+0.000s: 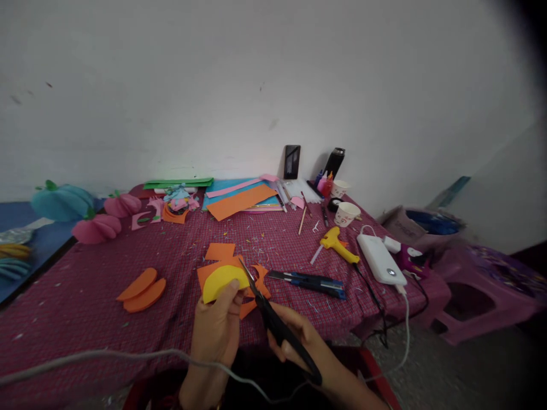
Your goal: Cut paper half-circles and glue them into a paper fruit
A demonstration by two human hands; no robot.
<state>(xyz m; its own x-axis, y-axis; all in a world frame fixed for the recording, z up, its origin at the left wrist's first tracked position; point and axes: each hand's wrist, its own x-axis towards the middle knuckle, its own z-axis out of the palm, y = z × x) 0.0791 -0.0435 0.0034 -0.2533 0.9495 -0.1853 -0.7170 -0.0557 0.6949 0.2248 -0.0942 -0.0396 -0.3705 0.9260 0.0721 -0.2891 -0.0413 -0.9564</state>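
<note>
Between the thumb and fingers of my left hand (220, 322) is a yellow paper half-round (222, 280), with orange paper (204, 275) just behind it. My right hand (301, 341) grips black-handled scissors (280, 324). Their blades point up and left, at the right edge of the yellow and orange paper. Orange paper scraps (261, 287) lie right of the blades, and an orange square (220, 251) lies beyond. A blue and black utility knife (310, 282) rests to the right. Folded orange half-rounds (144, 290) lie on the left of the table.
A yellow glue gun (337, 244), white power bank (382, 259) and paper cups (346, 213) stand on the right. Paper pumpkins (62, 203) sit at far left. Coloured sheets (241, 199) and a phone (292, 162) are at the back. A white cable (166, 354) crosses the front.
</note>
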